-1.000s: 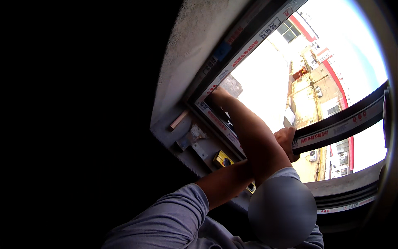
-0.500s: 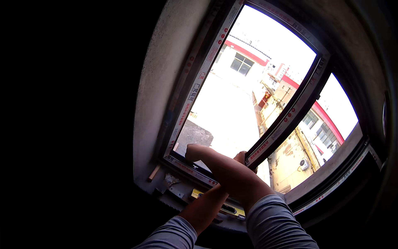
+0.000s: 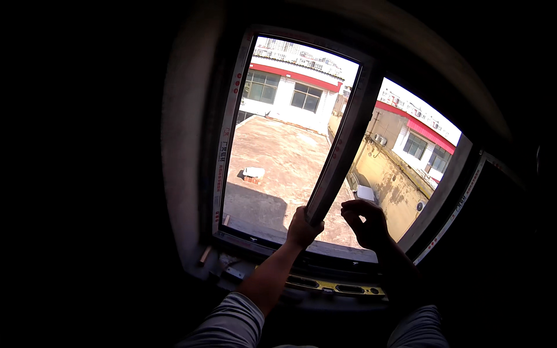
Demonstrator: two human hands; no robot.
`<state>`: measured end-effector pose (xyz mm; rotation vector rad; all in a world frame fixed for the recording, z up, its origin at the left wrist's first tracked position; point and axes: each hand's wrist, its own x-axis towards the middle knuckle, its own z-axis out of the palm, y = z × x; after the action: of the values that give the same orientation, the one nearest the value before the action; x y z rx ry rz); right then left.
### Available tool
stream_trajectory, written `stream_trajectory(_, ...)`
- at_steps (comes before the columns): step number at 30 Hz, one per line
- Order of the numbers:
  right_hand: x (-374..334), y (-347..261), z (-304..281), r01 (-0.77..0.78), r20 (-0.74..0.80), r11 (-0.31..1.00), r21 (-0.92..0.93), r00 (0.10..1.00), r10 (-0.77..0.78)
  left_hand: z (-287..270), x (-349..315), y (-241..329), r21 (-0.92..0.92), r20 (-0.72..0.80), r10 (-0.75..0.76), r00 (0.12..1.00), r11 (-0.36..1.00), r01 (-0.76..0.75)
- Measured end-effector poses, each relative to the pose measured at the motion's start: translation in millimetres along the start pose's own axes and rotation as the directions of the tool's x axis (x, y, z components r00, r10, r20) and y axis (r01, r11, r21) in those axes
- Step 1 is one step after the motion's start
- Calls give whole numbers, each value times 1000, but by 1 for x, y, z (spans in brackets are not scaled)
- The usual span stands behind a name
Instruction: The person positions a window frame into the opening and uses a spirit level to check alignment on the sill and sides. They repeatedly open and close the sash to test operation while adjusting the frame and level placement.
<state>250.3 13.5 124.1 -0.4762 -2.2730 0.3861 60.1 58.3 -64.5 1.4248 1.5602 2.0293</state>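
A sliding window sash with a dark upright stile stands in a dark window frame covered in printed protective tape. Around the lower end of the stile my left hand is closed, thumb and fingers on either side of it. To the right, my right hand is raised apart from the stile, before the other window opening. Its fingers curl towards the thumb, and a small lit gap shows between them. Shadow hides whether it holds anything small.
A yellow spirit level lies along the sill below the window. A short wooden piece leans at the lower left corner. A pale wall reveal borders the left side. Outside are a paved surface and a yellowish wall.
My right hand has moved right, from near the lower left window corner across my left arm. My left hand stays on the stile. The view has shifted, and the outside appears less bright.
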Motion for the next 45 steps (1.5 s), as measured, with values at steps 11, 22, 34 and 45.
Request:
stream_trajectory(11, -192, 86, -34, -487, -359, 748, 450, 669, 651, -42, 11, -25, 74, 28, -122, 992, 990, 120)
stream_trajectory(22, -391, 148, 11, -885, -560, 438, -160, 447, 697, -25, 20, -36, -149, 130, 15, 991, 989, 5)
stream_trajectory(34, -360, 194, 53, -755, -457, 477, -449, 653, 604, -19, 11, -16, -158, 85, 44, 995, 987, -30)
stream_trajectory(45, -339, 186, 54, -652, -559, 670, -356, 723, 406, -17, 8, -1, -244, 104, 14, 994, 970, 11)
